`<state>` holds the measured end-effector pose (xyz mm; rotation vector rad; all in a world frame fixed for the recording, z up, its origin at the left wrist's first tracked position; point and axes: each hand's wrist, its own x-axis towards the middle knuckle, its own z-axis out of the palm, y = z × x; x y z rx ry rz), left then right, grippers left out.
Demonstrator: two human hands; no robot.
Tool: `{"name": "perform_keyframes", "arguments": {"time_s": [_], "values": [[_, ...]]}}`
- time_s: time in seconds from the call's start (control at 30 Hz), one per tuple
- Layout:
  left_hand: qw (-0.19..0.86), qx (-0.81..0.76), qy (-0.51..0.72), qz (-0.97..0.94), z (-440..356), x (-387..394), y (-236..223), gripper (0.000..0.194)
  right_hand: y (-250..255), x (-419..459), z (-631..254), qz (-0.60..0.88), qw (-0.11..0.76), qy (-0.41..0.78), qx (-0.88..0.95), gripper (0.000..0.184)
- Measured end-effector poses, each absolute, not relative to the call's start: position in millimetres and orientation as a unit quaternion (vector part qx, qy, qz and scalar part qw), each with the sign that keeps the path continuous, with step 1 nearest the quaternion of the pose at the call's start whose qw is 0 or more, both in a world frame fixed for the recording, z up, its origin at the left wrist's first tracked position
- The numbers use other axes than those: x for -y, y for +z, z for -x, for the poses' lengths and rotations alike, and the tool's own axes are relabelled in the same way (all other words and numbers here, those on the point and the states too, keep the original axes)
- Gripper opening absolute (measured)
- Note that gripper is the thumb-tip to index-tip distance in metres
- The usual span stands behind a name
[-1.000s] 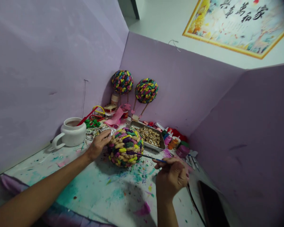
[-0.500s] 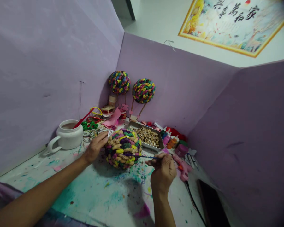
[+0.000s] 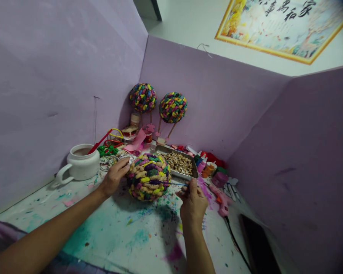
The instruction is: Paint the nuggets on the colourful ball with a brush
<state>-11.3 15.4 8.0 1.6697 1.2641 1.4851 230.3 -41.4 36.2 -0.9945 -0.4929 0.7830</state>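
Observation:
A ball covered in painted peanut shells rests on the paint-stained table. My left hand lies against the ball's left side, fingers curved onto it. In my right hand is a thin paintbrush, pinched between the fingers, with its tip touching the ball's right side.
A metal tray of unpainted peanut shells sits behind the ball. Two finished coloured balls on sticks lean on the purple back wall. A white mug-shaped pot stands at left. Paint bottles, a pink glue gun and a dark phone lie at right.
My right hand has moved left and closer to the ball, bringing the brush tip further onto it. The view has shifted slightly; my left hand stays on the ball.

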Motion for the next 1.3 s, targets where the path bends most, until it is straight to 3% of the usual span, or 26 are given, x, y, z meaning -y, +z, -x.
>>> {"name": "perform_keyframes", "arguments": {"time_s": [0.6,0.83,1.03,1.3], "values": [[0.285,-0.468,0.557,-0.624,10.3,-14.4,8.9,0.063,40.2,47.0,-240.6,0.406,0.8,0.353,0.266,0.047],[0.287,-0.465,0.564,-0.619,10.2,-16.0,6.4,0.063,43.2,49.0,-243.5,0.415,0.819,0.291,0.27,0.048],[0.288,-0.471,0.567,-0.612,10.6,-16.3,4.9,0.066,45.1,49.4,-242.7,0.395,0.813,0.323,0.282,0.049],[0.28,-0.471,0.573,-0.61,10.4,-16.1,4.8,0.064,49.3,55.2,-246.0,0.333,0.875,0.191,0.295,0.036]]}}
